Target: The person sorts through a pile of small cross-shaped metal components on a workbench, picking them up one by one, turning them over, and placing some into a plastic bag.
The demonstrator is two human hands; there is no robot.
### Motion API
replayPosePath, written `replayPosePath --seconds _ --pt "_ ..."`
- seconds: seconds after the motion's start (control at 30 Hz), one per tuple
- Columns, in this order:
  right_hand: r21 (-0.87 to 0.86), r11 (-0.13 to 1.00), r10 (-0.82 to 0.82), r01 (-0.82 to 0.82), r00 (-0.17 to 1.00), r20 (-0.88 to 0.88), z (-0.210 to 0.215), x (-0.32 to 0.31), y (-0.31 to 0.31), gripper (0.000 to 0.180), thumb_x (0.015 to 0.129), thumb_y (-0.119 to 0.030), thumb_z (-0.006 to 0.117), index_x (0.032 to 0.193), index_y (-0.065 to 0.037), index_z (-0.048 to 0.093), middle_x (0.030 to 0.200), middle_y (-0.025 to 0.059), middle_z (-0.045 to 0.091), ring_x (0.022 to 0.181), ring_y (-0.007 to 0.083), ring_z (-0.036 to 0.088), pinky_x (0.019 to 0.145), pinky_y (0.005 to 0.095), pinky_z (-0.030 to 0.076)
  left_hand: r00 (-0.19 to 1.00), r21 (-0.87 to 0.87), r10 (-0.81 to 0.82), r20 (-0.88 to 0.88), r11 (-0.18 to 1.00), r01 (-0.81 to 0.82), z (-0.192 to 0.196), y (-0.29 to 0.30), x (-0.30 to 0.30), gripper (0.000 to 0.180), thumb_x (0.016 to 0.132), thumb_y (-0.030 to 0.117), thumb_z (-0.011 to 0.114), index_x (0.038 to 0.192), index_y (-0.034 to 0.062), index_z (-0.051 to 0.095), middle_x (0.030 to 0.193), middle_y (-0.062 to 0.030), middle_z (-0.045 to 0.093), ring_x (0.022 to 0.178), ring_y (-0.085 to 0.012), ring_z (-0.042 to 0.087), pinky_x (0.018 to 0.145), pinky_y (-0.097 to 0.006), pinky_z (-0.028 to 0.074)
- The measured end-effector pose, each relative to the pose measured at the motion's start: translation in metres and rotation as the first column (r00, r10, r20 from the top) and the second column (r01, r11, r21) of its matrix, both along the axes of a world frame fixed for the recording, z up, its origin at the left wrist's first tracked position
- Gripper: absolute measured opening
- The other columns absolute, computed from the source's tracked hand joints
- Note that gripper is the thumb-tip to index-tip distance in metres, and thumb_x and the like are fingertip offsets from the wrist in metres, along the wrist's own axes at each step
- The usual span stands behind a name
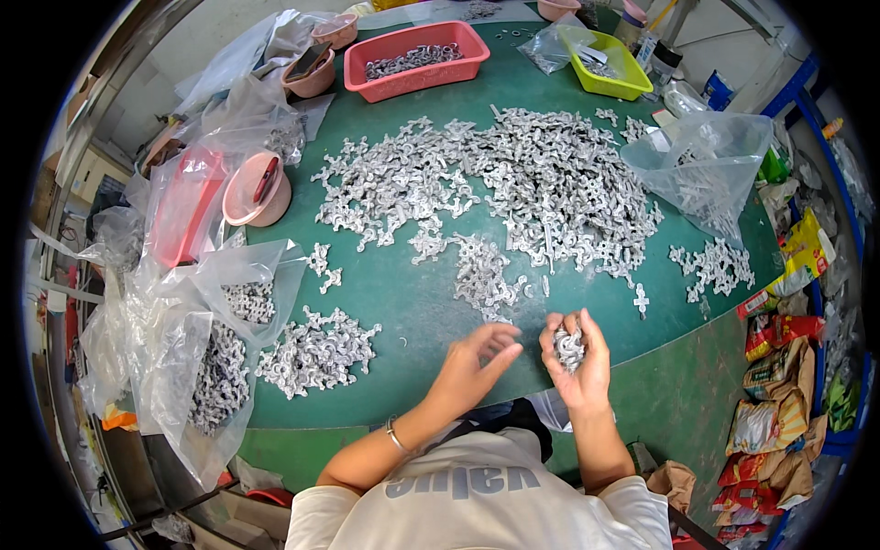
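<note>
My right hand [587,380] is curled around a cluster of small silver metal pieces [568,346], held up above the near edge of the green table. To its left, my left hand [469,371] is slightly blurred, its fingers loosely bent and apart from the thumb, with nothing visible in it. Just beyond the hands lies a small heap of silver cross-shaped metal parts [483,275], with a few loose bits beside it. It trails off from a much larger pile of the same parts [559,183] spread over the middle of the table.
More parts form a smaller heap [319,353] at left, beside clear plastic bags [174,321] of parts. A pink bowl [258,206] stands behind them. Far back are a red tray [417,87] and a yellow-green basket [623,84]. Another bag [701,170] lies at right.
</note>
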State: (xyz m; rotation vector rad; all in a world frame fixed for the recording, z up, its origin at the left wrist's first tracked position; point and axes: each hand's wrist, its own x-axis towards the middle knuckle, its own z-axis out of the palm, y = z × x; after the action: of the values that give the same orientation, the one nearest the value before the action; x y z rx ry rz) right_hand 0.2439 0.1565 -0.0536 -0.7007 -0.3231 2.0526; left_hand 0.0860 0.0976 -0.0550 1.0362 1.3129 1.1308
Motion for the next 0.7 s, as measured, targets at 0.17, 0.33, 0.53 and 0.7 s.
replayPosePath --seconds 0.17,0.33,0.53,0.7 --pt "-0.098 0.995 0.016 -0.012 0.999 0.037 -0.014 0.005 0.006 0.014 0.088 -0.021 0.051 0.083 -0.007 0.051 0.071 0.0054 0.050 0.065 0.0197 0.051 0.046 0.0253 0.038 0.581 0.352 0.295 -0.758 0.936 -0.015 -0.029 0.031 -0.008 0.029 0.071 0.010 0.067 0.098 0.0030 0.057 0.098 -0.0120 0.050 0.092 -0.0277 0.047 0.075 -0.036 0.038" --pt "-0.028 0.995 0.094 -0.092 0.993 0.073 -0.024 0.012 0.010 0.013 0.086 -0.016 0.055 0.092 -0.004 0.055 0.064 0.0022 0.046 0.062 0.0175 0.050 0.045 0.0243 0.037 0.374 0.279 0.248 -0.894 0.960 0.030 -0.038 0.051 -0.003 0.024 0.069 0.009 0.067 0.091 0.0043 0.059 0.097 -0.0099 0.047 0.089 -0.0271 0.044 0.072 -0.038 0.033" --pt "0.069 0.992 0.082 -0.104 0.960 0.269 -0.028 0.016 0.012 0.017 0.084 -0.010 0.058 0.098 -0.001 0.057 0.065 0.0015 0.046 0.058 0.0150 0.050 0.042 0.0219 0.035 0.453 0.356 0.291 -0.842 0.933 0.062 -0.040 0.050 -0.008 0.020 0.067 0.004 0.066 0.086 0.0051 0.060 0.093 -0.0090 0.049 0.088 -0.0257 0.046 0.072 -0.037 0.035" --pt "0.216 0.972 -0.009 -0.095 0.900 0.435 -0.014 0.005 0.007 0.025 0.083 -0.005 0.057 0.107 0.003 0.055 0.066 0.0021 0.050 0.059 0.0118 0.052 0.043 0.0203 0.036 0.806 0.475 0.360 -0.470 0.873 -0.113 -0.017 0.039 -0.010 0.022 0.068 -0.001 0.067 0.088 0.0055 0.063 0.083 -0.0080 0.059 0.074 -0.0223 0.056 0.066 -0.032 0.043"
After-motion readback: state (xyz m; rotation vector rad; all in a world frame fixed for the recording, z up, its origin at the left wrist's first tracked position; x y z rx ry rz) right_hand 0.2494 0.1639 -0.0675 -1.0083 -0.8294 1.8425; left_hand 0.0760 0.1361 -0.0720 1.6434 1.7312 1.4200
